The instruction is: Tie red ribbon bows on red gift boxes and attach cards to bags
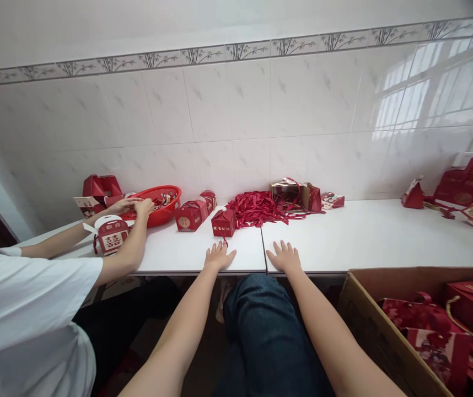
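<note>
A small red box is set just left of the ribbon pile, and part of the pile is hidden by it. A red string is hung from the box down to the left hand. That hand is laid flat on the white table, in front of the ribbon pile, with its fingers spread wide. Whether the string is touched by a fingertip cannot be told. The right hand is laid flat too, in front of the pile and a bit to its right, fingers also spread wide.

An open box is seen at the pile's back right; its dark inside is hard to make out. Left of the pile, one red box is partly hidden by another red box. Farther left, a red bowl is partly covered by another person's hands; what is held there cannot be made out. Well right of the pile, a big carton of red bags is cut off.
</note>
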`<action>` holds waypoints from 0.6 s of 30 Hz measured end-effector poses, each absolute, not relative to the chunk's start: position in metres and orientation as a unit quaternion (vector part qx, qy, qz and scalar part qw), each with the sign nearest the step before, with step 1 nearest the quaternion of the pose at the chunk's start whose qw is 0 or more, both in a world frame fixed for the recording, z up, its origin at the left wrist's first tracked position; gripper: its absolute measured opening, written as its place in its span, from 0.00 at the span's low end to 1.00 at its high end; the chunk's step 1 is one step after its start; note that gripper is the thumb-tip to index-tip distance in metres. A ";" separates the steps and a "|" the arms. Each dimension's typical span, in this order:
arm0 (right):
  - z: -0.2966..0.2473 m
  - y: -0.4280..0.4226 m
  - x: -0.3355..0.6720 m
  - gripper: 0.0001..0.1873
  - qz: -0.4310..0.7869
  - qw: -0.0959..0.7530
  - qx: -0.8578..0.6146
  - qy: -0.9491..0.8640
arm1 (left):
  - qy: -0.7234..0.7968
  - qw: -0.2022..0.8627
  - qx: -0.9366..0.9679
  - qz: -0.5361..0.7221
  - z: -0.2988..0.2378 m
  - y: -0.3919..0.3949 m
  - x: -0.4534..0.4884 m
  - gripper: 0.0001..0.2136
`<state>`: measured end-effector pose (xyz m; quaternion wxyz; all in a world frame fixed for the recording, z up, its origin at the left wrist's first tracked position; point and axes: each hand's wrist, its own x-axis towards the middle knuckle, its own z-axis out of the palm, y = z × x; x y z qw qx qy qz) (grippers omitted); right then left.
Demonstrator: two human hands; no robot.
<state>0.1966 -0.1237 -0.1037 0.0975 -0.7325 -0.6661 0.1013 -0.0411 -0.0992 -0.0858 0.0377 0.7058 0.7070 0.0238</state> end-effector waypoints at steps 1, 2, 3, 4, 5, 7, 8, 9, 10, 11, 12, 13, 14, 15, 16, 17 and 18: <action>-0.103 -0.126 0.197 0.37 0.101 0.096 -0.733 -0.666 | 0.707 0.038 0.706 0.024 -0.086 -0.101 -0.041 0.37; -0.103 -0.127 0.197 0.37 0.101 0.095 -0.734 -0.665 | 0.707 0.038 0.706 0.024 -0.086 -0.103 -0.041 0.37; -0.103 -0.129 0.197 0.37 0.101 0.093 -0.734 -0.665 | 0.707 0.038 0.706 0.024 -0.086 -0.104 -0.041 0.37; -0.103 -0.131 0.197 0.37 0.102 0.092 -0.735 -0.664 | 0.707 0.037 0.706 0.023 -0.085 -0.106 -0.041 0.37; -0.104 -0.133 0.198 0.37 0.103 0.091 -0.735 -0.664 | 0.706 0.036 0.707 0.022 -0.085 -0.107 -0.040 0.37; -0.104 -0.135 0.198 0.37 0.106 0.087 -0.736 -0.663 | 0.705 0.036 0.708 0.017 -0.085 -0.107 -0.040 0.37; -0.104 -0.135 0.198 0.37 0.109 0.084 -0.737 -0.662 | 0.704 0.037 0.709 0.013 -0.085 -0.106 -0.040 0.37; -0.104 -0.135 0.199 0.37 0.111 0.079 -0.738 -0.661 | 0.704 0.039 0.709 0.010 -0.084 -0.105 -0.039 0.37; -0.103 -0.134 0.199 0.37 0.112 0.075 -0.739 -0.660 | 0.703 0.041 0.710 0.006 -0.084 -0.104 -0.039 0.37; -0.103 -0.133 0.199 0.37 0.113 0.071 -0.740 -0.659 | 0.702 0.043 0.711 0.002 -0.084 -0.103 -0.039 0.37; -0.102 -0.132 0.199 0.37 0.114 0.068 -0.741 -0.659 | 0.702 0.044 0.711 -0.001 -0.083 -0.101 -0.039 0.37; -0.101 -0.132 0.199 0.37 0.114 0.066 -0.742 -0.658 | 0.700 0.046 0.712 -0.004 -0.083 -0.099 -0.039 0.38; -0.100 -0.131 0.199 0.37 0.114 0.066 -0.743 -0.656 | 0.699 0.046 0.713 -0.006 -0.082 -0.098 -0.039 0.38; -0.099 -0.131 0.199 0.37 0.115 0.067 -0.744 -0.655 | 0.698 0.047 0.715 -0.007 -0.082 -0.097 -0.039 0.38; -0.099 -0.130 0.199 0.36 0.115 0.066 -0.746 -0.653 | 0.696 0.048 0.716 -0.008 -0.081 -0.095 -0.039 0.39; -0.099 -0.130 0.199 0.36 0.116 0.066 -0.747 -0.651 | 0.695 0.049 0.717 -0.009 -0.081 -0.094 -0.039 0.40; -0.099 -0.130 0.199 0.36 0.117 0.067 -0.748 -0.650 | 0.694 0.049 0.718 -0.010 -0.081 -0.092 -0.039 0.41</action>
